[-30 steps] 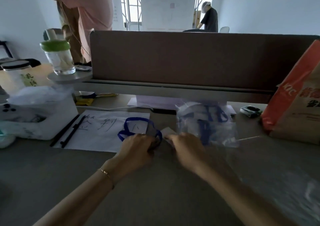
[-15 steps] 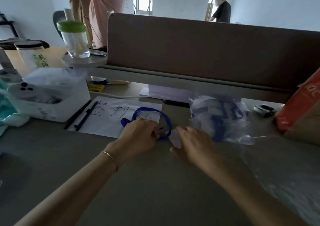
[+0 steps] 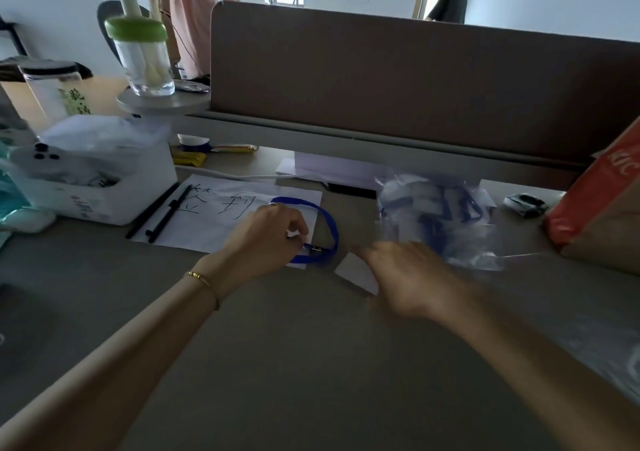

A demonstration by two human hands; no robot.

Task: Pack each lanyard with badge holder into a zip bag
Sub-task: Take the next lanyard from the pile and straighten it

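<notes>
A blue lanyard (image 3: 330, 224) lies in a loop on the desk, partly over a white sheet with handwriting (image 3: 221, 215). My left hand (image 3: 266, 237) pinches the lanyard near its black clip (image 3: 317, 249). A pale badge holder (image 3: 356, 272) lies flat just right of the clip. My right hand (image 3: 407, 276), blurred, rests with its fingers spread on the badge holder's right side. Behind it sits a pile of clear zip bags (image 3: 436, 215) with blue lanyards inside.
A white box (image 3: 104, 187) stands at the left with two black pens (image 3: 162, 215) beside it. A green-lidded cup (image 3: 143, 59) sits on a small shelf. An orange paper bag (image 3: 602, 201) stands at the right. More clear plastic (image 3: 606, 350) lies at the lower right. A brown partition (image 3: 398, 80) closes off the desk's back.
My right hand has slid right and down off the clip, uncovering more of the badge holder. My left hand still holds the lanyard near the clip. The head camera has shifted.
</notes>
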